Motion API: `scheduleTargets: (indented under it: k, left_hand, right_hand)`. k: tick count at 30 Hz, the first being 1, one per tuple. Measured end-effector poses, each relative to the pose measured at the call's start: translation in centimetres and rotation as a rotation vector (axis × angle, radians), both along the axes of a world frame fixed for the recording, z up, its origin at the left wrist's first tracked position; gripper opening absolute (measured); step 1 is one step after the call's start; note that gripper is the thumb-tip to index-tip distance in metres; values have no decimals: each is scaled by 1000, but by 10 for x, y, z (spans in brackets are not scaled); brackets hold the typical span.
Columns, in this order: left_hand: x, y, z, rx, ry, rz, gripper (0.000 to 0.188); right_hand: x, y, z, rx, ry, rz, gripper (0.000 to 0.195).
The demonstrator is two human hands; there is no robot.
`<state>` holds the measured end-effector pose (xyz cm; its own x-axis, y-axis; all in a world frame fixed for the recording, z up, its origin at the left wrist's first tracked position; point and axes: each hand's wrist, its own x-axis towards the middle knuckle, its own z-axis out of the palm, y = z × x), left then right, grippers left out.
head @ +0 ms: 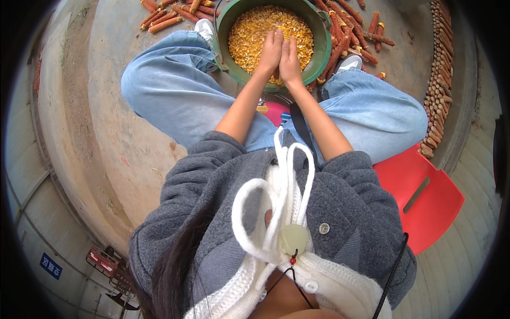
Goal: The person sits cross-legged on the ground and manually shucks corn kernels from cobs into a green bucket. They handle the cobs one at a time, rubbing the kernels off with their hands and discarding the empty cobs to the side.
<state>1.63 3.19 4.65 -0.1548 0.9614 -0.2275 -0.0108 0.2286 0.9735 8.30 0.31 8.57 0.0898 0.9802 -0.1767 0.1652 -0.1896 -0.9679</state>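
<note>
Loose yellow corn kernels (247, 34) fill much of a green bucket (324, 60) between my knees. My left hand (272, 52) and my right hand (290, 62) are confused by neither glove nor tool; they meet side by side over the kernels, fingers extended away from me. A bit of something reddish-brown, likely a corn cob (276, 75), shows between the palms near the wrists; most of it is hidden. Whether the fingers press on anything else cannot be seen.
Bare red corn cobs (165, 24) lie on the concrete floor left of the bucket, and more cobs (342, 38) are heaped at its right. A long stack of corn ears (438, 91) runs along the right side. A red plastic chair (422, 199) is behind me at the right.
</note>
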Motion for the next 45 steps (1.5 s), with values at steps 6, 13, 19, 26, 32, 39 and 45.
scheduleTargets:
  k: [6, 13, 19, 26, 32, 39, 45]
  left_hand:
    - [-4, -8, 24, -55, -143, -56, 44]
    - [-3, -9, 22, -60, -53, 57, 51]
    - [-6, -9, 8, -8, 12, 49, 51]
    - [3, -13, 1, 160, 112, 97, 44]
    - [5, -18, 9, 113, 81, -84, 39]
    - [-3, -26, 2, 107, 137, -46, 39]
    - [12, -39, 5, 17, 146, -31, 44]
  right_hand:
    - [-4, -2, -13, 25, -88, -46, 56]
    - [-1, 2, -17, 212, -165, 38, 48]
    - [-2, -4, -13, 230, -162, -2, 45]
    - [-2, 1, -21, 149, -48, -18, 47]
    - [3, 3, -36, 171, -36, -62, 49]
    - [1, 4, -41, 110, -9, -58, 50]
    - [10, 11, -47, 62, 23, -41, 50]
